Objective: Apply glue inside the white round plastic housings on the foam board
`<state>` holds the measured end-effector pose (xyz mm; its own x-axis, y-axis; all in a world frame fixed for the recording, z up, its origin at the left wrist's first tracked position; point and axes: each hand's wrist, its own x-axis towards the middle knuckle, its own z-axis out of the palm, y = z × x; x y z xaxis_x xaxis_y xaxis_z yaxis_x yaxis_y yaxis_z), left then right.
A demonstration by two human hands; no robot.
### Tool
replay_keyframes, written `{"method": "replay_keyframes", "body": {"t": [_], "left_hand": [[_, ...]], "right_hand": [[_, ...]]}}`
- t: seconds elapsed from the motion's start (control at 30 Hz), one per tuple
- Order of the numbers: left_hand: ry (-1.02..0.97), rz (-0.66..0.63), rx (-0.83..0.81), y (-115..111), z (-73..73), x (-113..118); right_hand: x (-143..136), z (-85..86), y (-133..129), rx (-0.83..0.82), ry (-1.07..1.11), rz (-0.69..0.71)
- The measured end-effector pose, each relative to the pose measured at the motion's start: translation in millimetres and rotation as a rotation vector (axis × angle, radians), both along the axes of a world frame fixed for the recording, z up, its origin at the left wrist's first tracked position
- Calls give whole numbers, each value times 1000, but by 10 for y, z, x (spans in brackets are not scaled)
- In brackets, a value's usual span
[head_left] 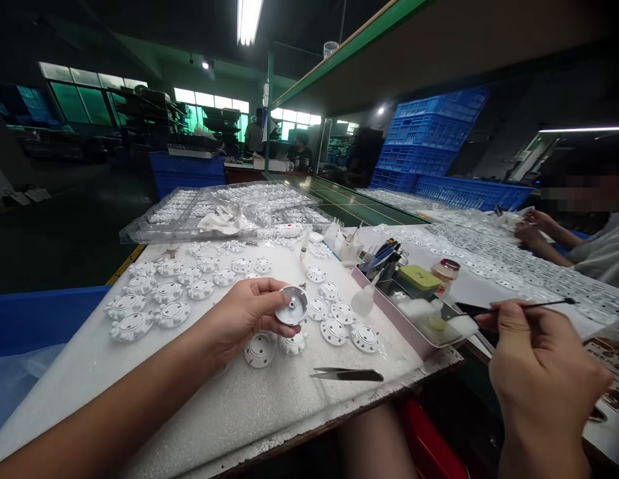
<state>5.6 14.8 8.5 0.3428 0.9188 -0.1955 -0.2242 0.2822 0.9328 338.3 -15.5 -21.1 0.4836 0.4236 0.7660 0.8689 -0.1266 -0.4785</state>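
Note:
My left hand (252,309) pinches a round metal cap (295,305) by its edge, its hollow side with a small central post turned towards me. Off to the right, my right hand (539,362) is closed around a thin black stick (544,304) with a small dark tip; its exact kind is unclear. Below the cap, a pair of tweezers (348,374) lies on the white foam-covered table (259,412). Several white round parts with small studs round the rim, such as this one (172,314), lie on both sides of my left hand.
A pink tray (407,326) holds pens, a yellow-green box (418,279) and small bottles. Clear plastic trays (190,206) of white parts stand at the back. Blue crates (419,140) are stacked beyond. At right, a co-worker's hands (534,226) are over rows of parts.

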Motion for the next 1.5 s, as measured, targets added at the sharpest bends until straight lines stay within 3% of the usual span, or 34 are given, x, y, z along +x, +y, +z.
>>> {"method": "replay_keyframes", "body": {"t": [0.1,0.27,0.33,0.43,0.47,0.5,0.6,0.67,0.73,0.83,0.93,1.1,1.2,1.5], "left_hand": [[15,-7,6,2,-6,13],[20,13,4,16,-7,0],[21,7,7,18,-8,-8],[32,-13,23,17,-20,-16],[39,-18,30,16,-26,-17],[46,-23,37,15,-33,-18],[48,-37,71,15,-50,-18],[36,-34,94,23,-56,-20],[24,-6,106,39,-54,-29],[46,51,130,65,-22,-62],[227,119,276,61,38,-110],[725,386,943,34,64,-170],[928,412,1183,47,27,-182],[1097,440,1178,19,-16,-113]], "right_hand": [[2,-9,34,-93,30,19],[45,-22,73,-393,-90,114],[2,-3,40,-319,-187,113],[-259,129,-33,-14,-236,126],[-388,196,-41,53,-217,250],[-527,268,-30,62,-201,471],[-942,458,127,-202,-174,1163],[-1173,531,295,-382,-227,1400],[-1350,557,452,-469,-290,1509],[-1513,513,591,-452,-308,1547],[-1588,378,633,-336,-226,1515],[-1655,74,663,-241,22,1480],[-1677,-49,683,-201,-32,1461],[-1698,-106,638,-85,-119,1439]]}}
